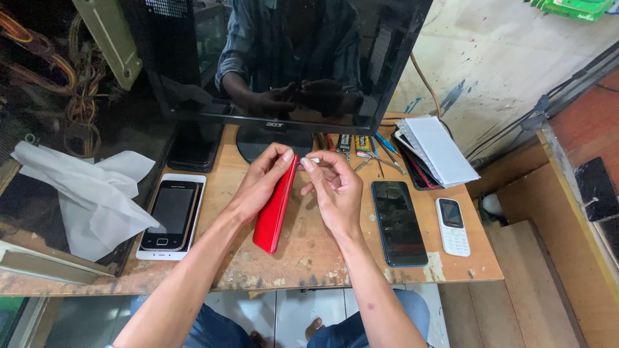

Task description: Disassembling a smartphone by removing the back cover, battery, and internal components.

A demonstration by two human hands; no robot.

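Observation:
My left hand (259, 183) grips a red phone (274, 216) held on edge, its lower end resting on the wooden desk (309, 258). My right hand (335, 187) pinches a small white piece (314, 160) between thumb and forefinger at the phone's top edge. Both hands meet in front of the dark monitor (277, 58).
A black phone on a white slab (171, 216) lies left, next to crumpled white paper (90, 193). A black smartphone (398, 222) and a small white keypad phone (452, 225) lie right. Tools (374, 151) and a stack of notebooks (438, 151) sit behind them.

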